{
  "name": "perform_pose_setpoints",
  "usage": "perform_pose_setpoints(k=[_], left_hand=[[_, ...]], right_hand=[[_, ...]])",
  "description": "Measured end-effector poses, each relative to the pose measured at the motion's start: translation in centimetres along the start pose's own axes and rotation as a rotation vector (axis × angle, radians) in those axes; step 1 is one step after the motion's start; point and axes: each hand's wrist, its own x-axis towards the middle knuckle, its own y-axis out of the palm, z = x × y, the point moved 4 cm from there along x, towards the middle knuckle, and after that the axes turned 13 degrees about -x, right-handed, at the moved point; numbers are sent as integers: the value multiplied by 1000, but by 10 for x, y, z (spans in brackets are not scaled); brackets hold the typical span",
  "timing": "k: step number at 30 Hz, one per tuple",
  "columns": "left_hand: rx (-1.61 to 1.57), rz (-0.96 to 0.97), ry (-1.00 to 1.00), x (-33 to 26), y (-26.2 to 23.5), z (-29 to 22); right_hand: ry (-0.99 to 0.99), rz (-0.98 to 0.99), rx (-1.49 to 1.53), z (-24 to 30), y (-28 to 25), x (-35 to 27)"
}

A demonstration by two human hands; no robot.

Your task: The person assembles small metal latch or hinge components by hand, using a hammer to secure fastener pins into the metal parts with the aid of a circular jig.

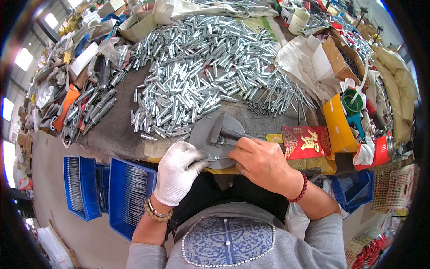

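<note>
1. Left hand (179, 168): white-gloved. Thumb and forefinger are brought together in a pinch on one end of a slim metal piece (218, 158); the other fingers curl toward the palm.
2. Right hand (262, 163): bare. Thumb and forefinger nearly meet at the opposite end of the same piece, with the remaining fingers bent. From where I stand, I cannot tell whether it is one part or two joined parts.
3. Position of the piece: between the hands, over the near part of a round grey disc (204, 134), close to the near edge of the workbench (105, 134). Contact with the disc cannot be made out.
4. Hammer (217, 127): head over the disc, handle running rightward behind the right hand. Whether that hand touches the handle is unclear.
5. Far side: a broad heap of metal tubes (192, 67) limits reach; its near fringe lies just beside the disc.
6. Right side: a red packet (306, 142) lies near the right hand, restricting sideways room.
7. Left side: a bare strip of dark cover offers open room. Beyond the bench edge, blue bins (130, 197) stand lower down.
</note>
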Motion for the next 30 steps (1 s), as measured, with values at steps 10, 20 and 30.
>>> perform_pose_setpoints(k=[10, 20, 30], left_hand=[[-34, -27, 23, -4, 5, 6], [-16, -36, 40, -5, 3, 6], [14, -69, 75, -6, 5, 6]], right_hand=[[-34, 31, -36, 3, 6, 6], [473, -87, -244, -81, -23, 4], [389, -23, -317, -95, 3, 35]])
